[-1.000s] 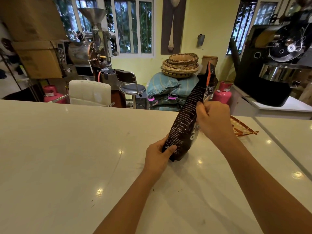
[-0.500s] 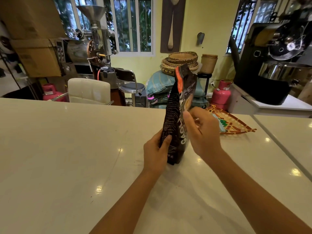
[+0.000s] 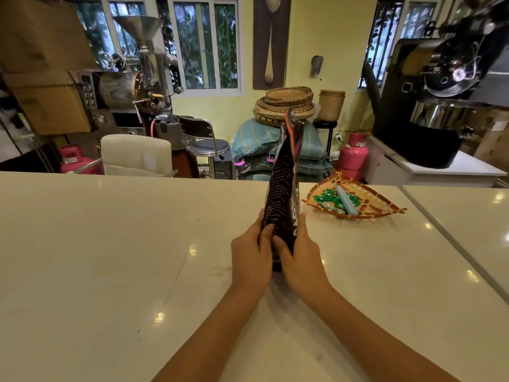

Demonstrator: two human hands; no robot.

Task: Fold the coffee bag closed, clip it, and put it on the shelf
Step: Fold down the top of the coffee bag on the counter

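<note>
A tall dark coffee bag (image 3: 283, 183) with white print and an orange strip at its top stands upright on the white counter (image 3: 110, 257), its narrow side toward me. My left hand (image 3: 252, 257) grips its lower left side and my right hand (image 3: 301, 257) grips its lower right side, thumbs pressed on the near edge. The bag's top is unfolded and slightly crumpled. A pale blue clip (image 3: 347, 201) lies in a woven tray (image 3: 385, 209) just right of the bag.
Green wrapped sweets (image 3: 325, 201) fill the woven tray. Beyond the counter stand a white chair (image 3: 136, 154), a stool (image 3: 210, 147), a steel roaster (image 3: 132, 84), sacks with stacked baskets (image 3: 286, 104), pink gas cylinders (image 3: 352, 155) and a black roaster (image 3: 440, 106) on the right.
The bag went from leaning right to standing upright and turned edge-on. My right hand slid down from its upper part to the base, uncovering the tray; my left hand stayed low.
</note>
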